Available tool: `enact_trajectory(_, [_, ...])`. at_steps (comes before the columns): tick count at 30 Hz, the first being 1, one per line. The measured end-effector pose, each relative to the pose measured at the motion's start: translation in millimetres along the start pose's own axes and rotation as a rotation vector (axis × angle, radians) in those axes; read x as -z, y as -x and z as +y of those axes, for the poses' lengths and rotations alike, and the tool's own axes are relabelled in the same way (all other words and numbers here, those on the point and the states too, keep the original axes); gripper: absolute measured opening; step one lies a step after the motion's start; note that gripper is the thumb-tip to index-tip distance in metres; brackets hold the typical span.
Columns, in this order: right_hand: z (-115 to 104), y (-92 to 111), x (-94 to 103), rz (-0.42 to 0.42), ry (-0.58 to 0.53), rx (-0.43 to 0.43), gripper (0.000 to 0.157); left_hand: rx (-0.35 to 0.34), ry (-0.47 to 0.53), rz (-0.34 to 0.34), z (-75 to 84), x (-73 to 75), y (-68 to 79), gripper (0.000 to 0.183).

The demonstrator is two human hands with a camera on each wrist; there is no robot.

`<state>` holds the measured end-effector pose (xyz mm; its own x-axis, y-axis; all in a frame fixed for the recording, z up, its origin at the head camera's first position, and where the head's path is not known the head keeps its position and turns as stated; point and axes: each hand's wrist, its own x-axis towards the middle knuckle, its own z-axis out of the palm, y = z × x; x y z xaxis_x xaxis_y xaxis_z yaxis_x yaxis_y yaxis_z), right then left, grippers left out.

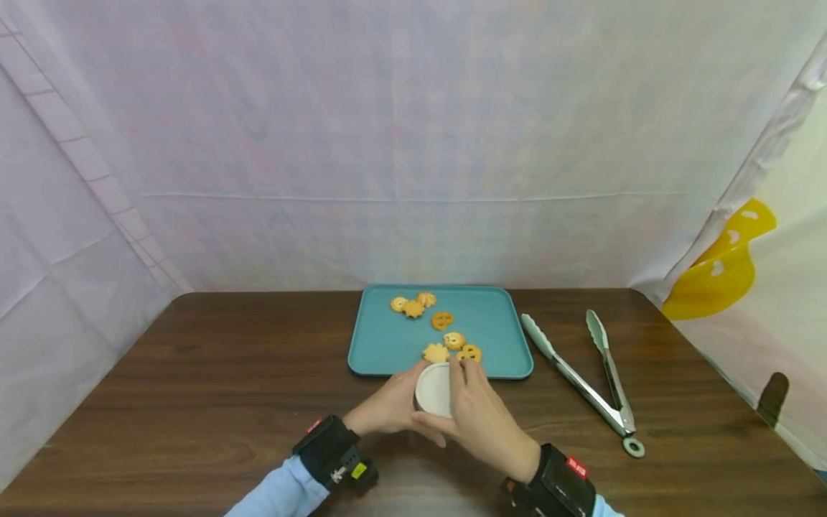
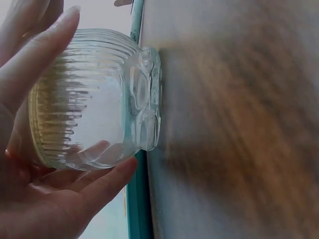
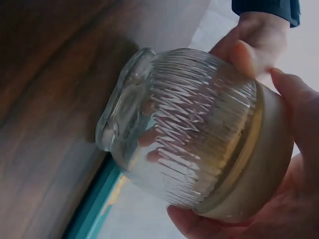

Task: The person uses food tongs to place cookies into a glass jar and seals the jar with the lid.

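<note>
Between my two hands stands a ribbed clear glass jar [image 2: 102, 99] with a white lid [image 1: 431, 390], upright at the near side of the tray. My left hand [image 1: 388, 404] grips the jar's body, fingers curved round the glass. On the lid, my right hand [image 1: 483, 418] holds the rim, thumb on the near side and fingers over the far side. In the right wrist view the jar's scalloped foot [image 3: 124, 99] is down close to the tabletop. No biscuits show through the glass.
Behind the jar lies a teal tray [image 1: 381, 348] bearing several biscuits [image 1: 413, 309], some pretzel-shaped. Open metal tongs [image 1: 591, 391] rest on the dark wooden table [image 1: 213, 402] to the right. A white cloth [image 1: 413, 129] hangs behind, with a yellow piece [image 1: 717, 276] at the right.
</note>
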<state>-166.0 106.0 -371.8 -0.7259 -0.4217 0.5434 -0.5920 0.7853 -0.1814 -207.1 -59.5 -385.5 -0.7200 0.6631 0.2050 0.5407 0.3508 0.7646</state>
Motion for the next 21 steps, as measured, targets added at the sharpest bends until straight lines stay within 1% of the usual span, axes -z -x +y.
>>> enact_trajectory(4, [3,-1,0.9,0.008,-0.03,0.007,0.083,0.025,0.004,-0.007,0.1,0.9,-0.2,0.092])
enact_trajectory(7, [6,-2,3.1,0.007,-0.031,0.011,0.084,0.04,-0.01,-0.011,-0.4,1.3,-1.2,0.092])
enact_trajectory(9, [9,-3,4.9,-0.008,-0.034,0.021,0.084,0.043,-0.02,-0.011,-0.6,1.5,-1.8,0.092])
enact_trajectory(12, [14,-6,7.3,-0.045,-0.067,0.034,0.079,0.041,-0.029,-0.007,-0.9,2.1,-2.4,0.091])
enact_trajectory(16, [22,-8,8.9,-0.094,-0.149,0.064,0.073,0.035,-0.044,0.0,-2.1,2.4,-2.7,0.091])
enact_trajectory(18, [27,-8,9.1,-0.125,-0.195,0.081,0.073,0.035,-0.054,-0.001,-2.8,2.0,-3.0,0.092])
enact_trajectory(21, [34,-9,10.1,-0.196,-0.278,0.095,0.074,0.039,-0.058,-0.006,-3.4,1.2,-3.4,0.092])
